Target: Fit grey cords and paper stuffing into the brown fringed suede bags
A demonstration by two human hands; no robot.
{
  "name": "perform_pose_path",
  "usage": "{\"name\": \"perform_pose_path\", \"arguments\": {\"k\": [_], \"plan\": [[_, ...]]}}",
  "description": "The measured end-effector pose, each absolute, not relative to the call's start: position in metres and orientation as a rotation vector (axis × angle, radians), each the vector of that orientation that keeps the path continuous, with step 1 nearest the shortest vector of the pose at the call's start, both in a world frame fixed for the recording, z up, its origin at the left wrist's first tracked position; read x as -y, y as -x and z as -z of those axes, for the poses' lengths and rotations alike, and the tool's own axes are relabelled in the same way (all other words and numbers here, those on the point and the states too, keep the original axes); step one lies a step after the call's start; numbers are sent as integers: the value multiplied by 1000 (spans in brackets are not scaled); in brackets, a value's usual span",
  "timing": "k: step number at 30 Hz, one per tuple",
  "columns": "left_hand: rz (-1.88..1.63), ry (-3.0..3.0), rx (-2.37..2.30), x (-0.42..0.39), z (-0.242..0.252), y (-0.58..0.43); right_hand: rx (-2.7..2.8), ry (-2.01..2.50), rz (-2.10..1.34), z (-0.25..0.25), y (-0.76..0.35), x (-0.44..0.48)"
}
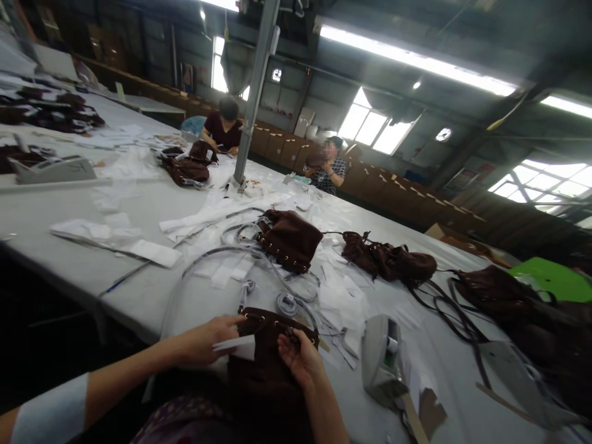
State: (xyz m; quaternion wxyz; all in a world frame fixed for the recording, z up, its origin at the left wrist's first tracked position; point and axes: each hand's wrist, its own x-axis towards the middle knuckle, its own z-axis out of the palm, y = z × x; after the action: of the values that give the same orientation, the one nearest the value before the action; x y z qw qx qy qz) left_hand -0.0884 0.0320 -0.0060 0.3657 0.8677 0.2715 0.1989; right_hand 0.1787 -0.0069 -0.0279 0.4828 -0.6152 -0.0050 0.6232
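A dark brown bag with metal eyelets along its top edge lies close to my body at the table's edge. My left hand is at its left side, fingertips at the eyelet rim. A folded white paper strip sticks out from between the fingers of that hand. Over the bag's front, my right hand is closed with the fingertips pinching a small dark part of the bag, too small to make out. A plastic-wrapped strap coils just behind the rim.
Another brown eyelet bag lies ahead, with more brown bags to its right. A grey tape dispenser stands right of my hands. White paper scraps litter the table. Two people work beyond a metal post.
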Motion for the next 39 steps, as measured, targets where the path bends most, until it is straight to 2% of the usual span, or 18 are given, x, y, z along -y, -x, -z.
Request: {"name": "perform_pose_path", "arguments": {"k": [4,8,11,14,17,20,31,39], "plan": [[-879,-1751,-975,-34,-42,102,12,1533,-1487,33,-174,13],[-1059,-1124,-799,-29,-72,67,27,1540,-1451,34,-169,16],[-920,-937,-721,-18,-52,19,41,1514,-1414,35,-166,22],[-769,-866,-877,-5,-7,-15,60,1473,-1370,38,-168,31],[-715,-821,-1080,6,32,-20,73,1465,-1336,40,-175,37],[-666,-793,-1142,12,49,-10,96,1479,-1315,38,-183,36],[-776,-744,-1126,8,49,-27,237,1503,-1297,32,-188,41],[-880,-936,-1063,-78,15,-49,402,1562,-1114,74,-180,62]]}}
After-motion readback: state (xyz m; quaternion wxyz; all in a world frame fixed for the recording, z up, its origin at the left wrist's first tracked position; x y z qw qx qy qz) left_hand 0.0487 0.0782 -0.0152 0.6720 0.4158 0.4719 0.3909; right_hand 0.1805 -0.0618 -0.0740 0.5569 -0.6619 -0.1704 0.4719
